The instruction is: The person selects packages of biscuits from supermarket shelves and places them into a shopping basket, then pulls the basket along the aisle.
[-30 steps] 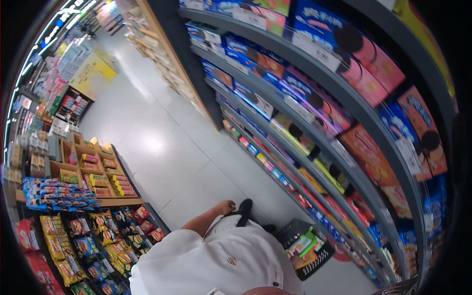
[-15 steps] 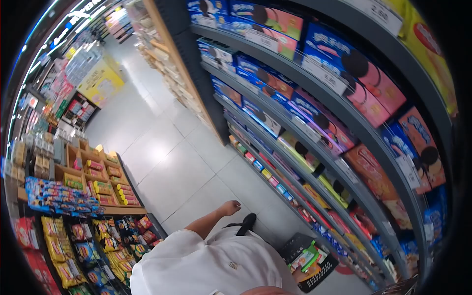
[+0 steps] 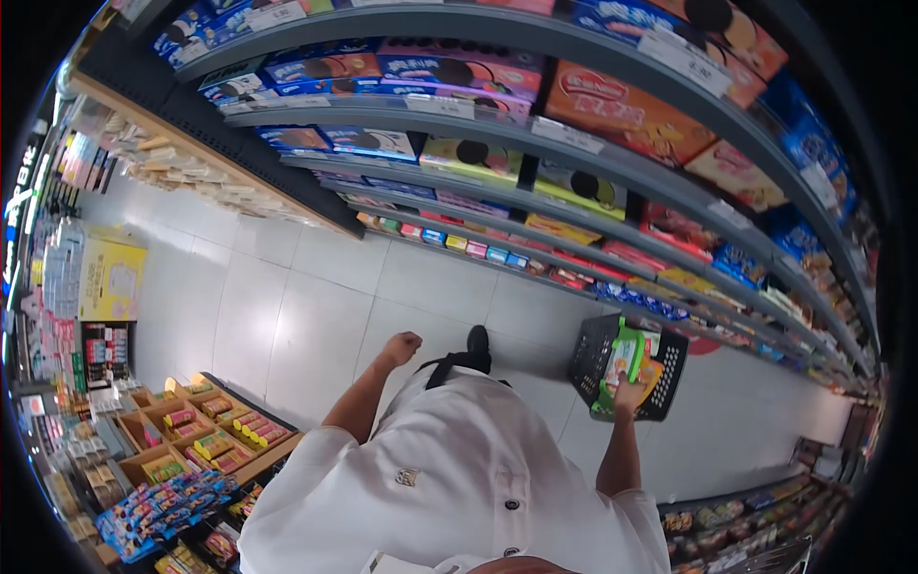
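Basket [image 3: 677, 378] opens upward, long axis unclear; green handle [image 3: 626, 346] runs fore-and-aft, right hand [image 3: 627, 390] clenched round it; left hand [image 3: 404, 348] loosely curled.

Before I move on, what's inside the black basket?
Inside the black basket, an orange-yellow package and something bright green show. The right hand covers part of the contents; whatever lies beneath them cannot be seen.
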The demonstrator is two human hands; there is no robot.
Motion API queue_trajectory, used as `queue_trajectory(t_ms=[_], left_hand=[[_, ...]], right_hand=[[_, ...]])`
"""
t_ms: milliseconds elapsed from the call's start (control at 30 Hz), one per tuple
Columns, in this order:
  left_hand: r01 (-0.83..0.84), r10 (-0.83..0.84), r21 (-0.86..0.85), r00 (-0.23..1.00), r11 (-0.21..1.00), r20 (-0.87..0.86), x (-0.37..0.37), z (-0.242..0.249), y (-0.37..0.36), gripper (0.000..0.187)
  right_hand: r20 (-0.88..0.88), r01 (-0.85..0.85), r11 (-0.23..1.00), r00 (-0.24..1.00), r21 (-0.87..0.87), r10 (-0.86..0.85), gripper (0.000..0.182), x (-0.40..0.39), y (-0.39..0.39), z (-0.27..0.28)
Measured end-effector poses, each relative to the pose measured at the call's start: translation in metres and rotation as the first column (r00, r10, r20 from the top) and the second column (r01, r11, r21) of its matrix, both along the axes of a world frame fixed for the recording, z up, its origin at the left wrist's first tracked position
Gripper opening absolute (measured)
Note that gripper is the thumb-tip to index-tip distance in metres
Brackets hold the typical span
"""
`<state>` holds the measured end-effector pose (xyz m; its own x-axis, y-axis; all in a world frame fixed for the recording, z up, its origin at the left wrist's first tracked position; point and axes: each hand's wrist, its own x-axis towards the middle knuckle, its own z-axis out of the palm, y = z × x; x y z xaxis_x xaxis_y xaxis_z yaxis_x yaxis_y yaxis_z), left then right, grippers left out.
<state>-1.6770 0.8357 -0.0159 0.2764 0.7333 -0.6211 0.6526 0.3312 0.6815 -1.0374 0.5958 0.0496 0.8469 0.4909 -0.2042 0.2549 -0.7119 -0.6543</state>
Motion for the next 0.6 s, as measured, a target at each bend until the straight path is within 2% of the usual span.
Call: queue_trajectory(t_ms=[100,167,233,300,367,467,600], left_hand=[[0.079,-0.079,0.003,0.996,0.997,0.036,-0.013,0.011,0.003,0.029],[0.055,-0.054,-0.051,0.998,0.997,0.031,-0.012,0.042,-0.005,0.036],[0.049,-0.046,-0.073,0.998,0.996,0.032,-0.018,0.062,-0.018,0.037],[0.053,-0.05,-0.1,0.998,0.994,0.032,-0.027,0.078,-0.032,0.038],[0.02,-0.015,-0.105,0.999,0.994,0.046,-0.043,0.089,-0.051,0.04],[0.057,-0.056,-0.084,0.998,0.995,0.018,-0.085,0.095,-0.076,0.042],[-0.004,0.003,-0.079,1.0,0.997,-0.012,-0.158,0.096,-0.117,0.042]], right_hand=[[0.059,0.014,1.0,0.998,-0.004,-0.014,0.035,0.007,-0.009,-0.019],[0.077,0.047,0.999,0.996,0.004,-0.047,0.036,0.001,-0.004,-0.015],[-0.201,0.133,0.987,0.968,-0.095,-0.15,0.041,-0.006,-0.001,0.007],[-0.006,0.011,0.988,1.0,-0.156,-0.012,0.045,0.005,-0.011,-0.02],[0.025,0.018,0.983,1.0,-0.185,-0.014,0.047,0.004,-0.017,-0.039],[0.092,0.011,0.976,0.996,-0.219,0.01,0.047,-0.025,-0.017,-0.033],[0.119,-0.028,0.975,0.991,-0.221,0.055,0.049,-0.107,-0.016,-0.014]])
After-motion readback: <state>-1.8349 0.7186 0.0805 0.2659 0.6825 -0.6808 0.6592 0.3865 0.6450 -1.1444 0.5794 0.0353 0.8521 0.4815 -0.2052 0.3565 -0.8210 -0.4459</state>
